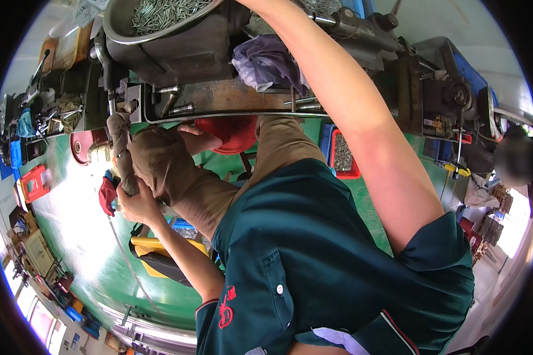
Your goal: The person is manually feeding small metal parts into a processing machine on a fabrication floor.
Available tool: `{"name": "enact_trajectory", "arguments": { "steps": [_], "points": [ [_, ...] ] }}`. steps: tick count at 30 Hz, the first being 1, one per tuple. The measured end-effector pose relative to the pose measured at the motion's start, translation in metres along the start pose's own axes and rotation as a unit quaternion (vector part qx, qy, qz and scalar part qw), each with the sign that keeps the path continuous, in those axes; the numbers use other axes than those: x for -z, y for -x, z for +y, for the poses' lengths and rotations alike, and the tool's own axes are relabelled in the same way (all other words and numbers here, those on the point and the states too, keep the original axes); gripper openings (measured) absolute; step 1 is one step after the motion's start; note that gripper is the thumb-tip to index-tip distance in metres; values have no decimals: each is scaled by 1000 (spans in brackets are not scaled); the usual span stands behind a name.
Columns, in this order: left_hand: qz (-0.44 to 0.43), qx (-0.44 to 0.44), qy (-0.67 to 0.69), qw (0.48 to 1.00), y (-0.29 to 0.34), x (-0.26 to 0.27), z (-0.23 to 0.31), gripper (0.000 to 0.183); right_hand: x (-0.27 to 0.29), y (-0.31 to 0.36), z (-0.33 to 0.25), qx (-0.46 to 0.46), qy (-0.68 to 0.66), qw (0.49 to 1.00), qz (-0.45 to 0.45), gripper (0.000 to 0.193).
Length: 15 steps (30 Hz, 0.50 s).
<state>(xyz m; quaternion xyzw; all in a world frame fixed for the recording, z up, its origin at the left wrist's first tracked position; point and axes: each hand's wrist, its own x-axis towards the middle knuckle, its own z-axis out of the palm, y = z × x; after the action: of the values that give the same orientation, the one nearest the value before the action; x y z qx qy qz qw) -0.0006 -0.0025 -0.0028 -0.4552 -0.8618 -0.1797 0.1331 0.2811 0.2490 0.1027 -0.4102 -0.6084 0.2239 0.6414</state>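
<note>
My left hand (137, 204) is closed round the lower end of a lever handle (122, 145) wrapped in grey-brown cloth. This lever hangs down from the left side of a dark machine (172, 62), beside my knee. My right arm reaches up across the machine and leaves the picture at the top edge, so the hand itself is hidden. Near that forearm sits a metal bowl (117, 31) filled with small metal pins (163, 15). A crumpled purple-grey rag (269, 62) lies just under the forearm.
Below the machine runs a metal tray (210, 97) with a few steel tools in it. A red stool (234, 133) stands beneath. At right is a red bin (343, 155) of small parts; a yellow crate (151, 257) stands on the green floor to the left.
</note>
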Motion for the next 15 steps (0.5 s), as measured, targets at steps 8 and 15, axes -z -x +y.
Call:
{"name": "enact_trajectory", "arguments": {
  "steps": [8, 15],
  "points": [
    [5, -10, 0, 1000, -1, -1, -1, 35, 2, -3, -2, -45, -17, 998, -33, 30],
    [-7, -3, -9, 1000, -1, -1, 1, 35, 2, -2, 1, -35, -36, 998, -25, 29]
  ]
}}
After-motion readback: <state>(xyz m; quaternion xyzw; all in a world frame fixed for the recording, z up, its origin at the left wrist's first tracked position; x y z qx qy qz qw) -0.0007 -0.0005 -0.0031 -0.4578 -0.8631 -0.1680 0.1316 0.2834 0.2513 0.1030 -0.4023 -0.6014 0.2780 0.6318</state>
